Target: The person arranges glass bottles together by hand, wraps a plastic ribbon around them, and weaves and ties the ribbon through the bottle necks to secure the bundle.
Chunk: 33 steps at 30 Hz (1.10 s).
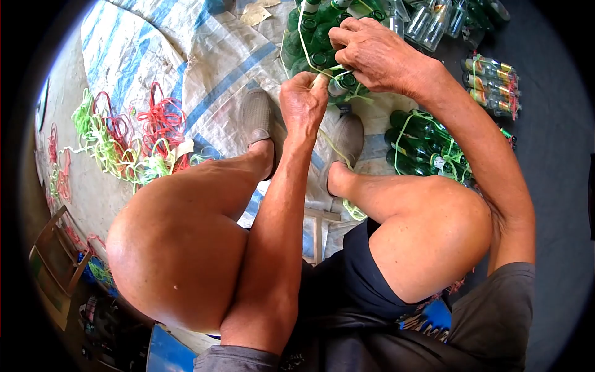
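Head view: the pale green cord (302,28) lies in both hands, stretched between them at the near edge of a cluster of green bottles (321,32). The left hand (302,102) is clenched on it, thumb uppermost, just below the bottles. The right hand (379,59), palm down, overlaps the cluster's right side, with its curled fingers closed on another stretch of cord. How the strands cross between the two is too small to tell for certain. One length runs up over the cluster; another trails from below the left hand past the right shoe (348,141).

Beyond the right forearm, loose clear bottles (436,23) lie near the cluster's far right side, and a tied bundle of small bottles (494,87) sits farther right. A second green bundle (427,141) lies between the right shoe and the right forearm, limiting room there. Dark floor (553,198) stretches along the right. To the left, striped sheeting (232,77) spreads between the left shoe (256,116) and tangled red twine (160,118).
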Available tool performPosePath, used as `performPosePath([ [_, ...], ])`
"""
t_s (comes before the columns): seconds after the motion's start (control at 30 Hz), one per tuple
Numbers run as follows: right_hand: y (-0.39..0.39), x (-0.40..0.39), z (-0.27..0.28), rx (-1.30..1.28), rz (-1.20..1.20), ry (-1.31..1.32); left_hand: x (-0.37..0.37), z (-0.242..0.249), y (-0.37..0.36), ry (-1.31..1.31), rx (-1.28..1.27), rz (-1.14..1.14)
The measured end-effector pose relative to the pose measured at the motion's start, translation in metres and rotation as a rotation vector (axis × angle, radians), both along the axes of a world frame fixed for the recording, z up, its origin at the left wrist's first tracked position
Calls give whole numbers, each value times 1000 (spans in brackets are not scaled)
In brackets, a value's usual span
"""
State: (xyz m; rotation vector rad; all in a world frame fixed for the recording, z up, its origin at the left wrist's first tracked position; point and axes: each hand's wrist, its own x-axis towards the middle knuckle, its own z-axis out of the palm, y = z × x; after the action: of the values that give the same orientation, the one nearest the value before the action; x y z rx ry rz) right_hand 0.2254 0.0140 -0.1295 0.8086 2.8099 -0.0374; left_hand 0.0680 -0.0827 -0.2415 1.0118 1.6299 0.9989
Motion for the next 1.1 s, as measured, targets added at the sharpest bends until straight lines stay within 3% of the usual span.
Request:
performPosePath([
  [0.33,-5,6,30,-32,-27,177,3,8,-2,-9,80,-61],
  [0.53,-4,16,25,-75,-203,103,3,11,-1,-31,70,-67],
  [0.97,14,41,-6,-47,-232,221,5,14,-2,-111,23,-51],
  [1.1,19,41,-5,-45,-235,154,5,16,-2,-113,15,-58],
])
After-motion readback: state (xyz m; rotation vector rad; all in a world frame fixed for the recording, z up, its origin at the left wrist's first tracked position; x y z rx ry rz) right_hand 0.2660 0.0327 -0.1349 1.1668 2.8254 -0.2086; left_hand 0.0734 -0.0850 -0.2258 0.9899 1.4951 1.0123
